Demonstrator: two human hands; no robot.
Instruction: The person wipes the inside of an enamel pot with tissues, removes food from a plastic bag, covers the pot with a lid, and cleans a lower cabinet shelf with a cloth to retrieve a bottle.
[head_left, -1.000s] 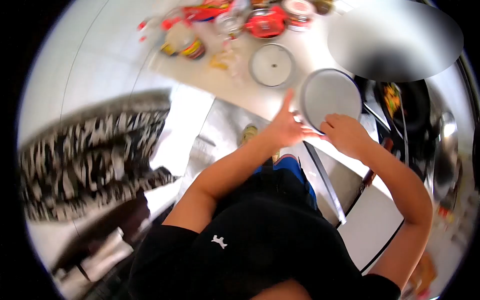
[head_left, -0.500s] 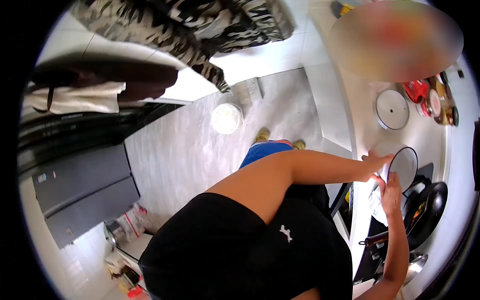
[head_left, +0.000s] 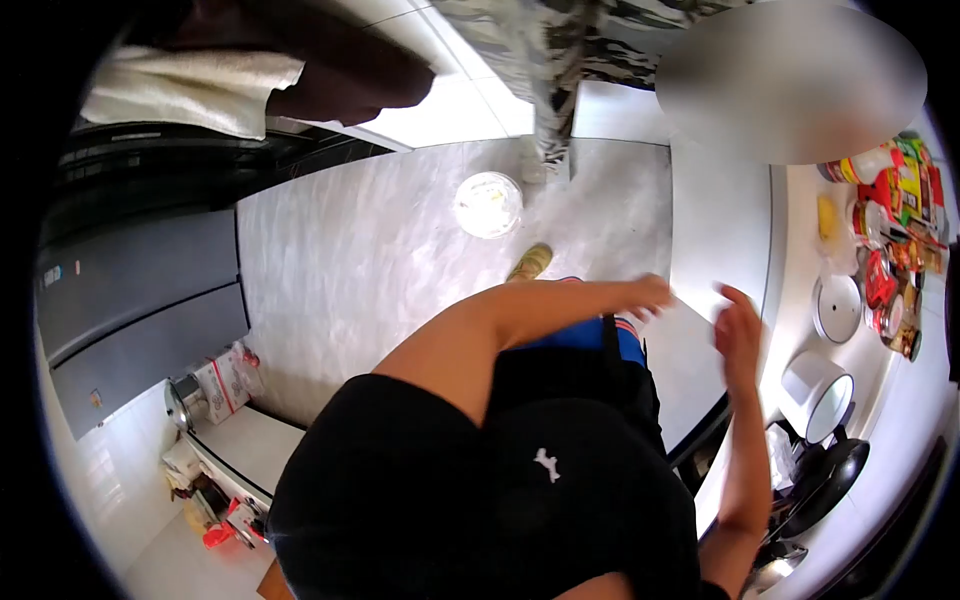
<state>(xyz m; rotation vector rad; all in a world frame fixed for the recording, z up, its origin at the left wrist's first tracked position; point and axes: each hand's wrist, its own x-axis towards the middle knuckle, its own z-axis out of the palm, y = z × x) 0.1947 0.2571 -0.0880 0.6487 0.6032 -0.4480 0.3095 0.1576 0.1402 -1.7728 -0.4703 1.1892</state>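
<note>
Both hands are in the air in front of the counter, apart from each other. My left hand (head_left: pixel 652 296) is over the floor by the white cabinet front, its fingers blurred and slightly curled. My right hand (head_left: pixel 737 325) is near the counter's edge, fingers loosely spread, with nothing visible in it. A white pot (head_left: pixel 803 392) with a dark rim stands tilted in view on the counter, beyond my right hand and touched by neither hand. Behind it is a round white lid (head_left: pixel 837 307) with a small dark knob.
Jars and packets (head_left: pixel 885 280) crowd the counter's far right. A black pan (head_left: pixel 835 485) sits on the stove side. A white bucket (head_left: pixel 488 205) stands on the floor. Camouflage cloth (head_left: pixel 560 75) hangs ahead, and a grey fridge (head_left: pixel 145 300) is at left.
Both hands have let go of the white pot and moved left, away from it and apart. The view has shifted, and the pot now appears lower in the picture.
</note>
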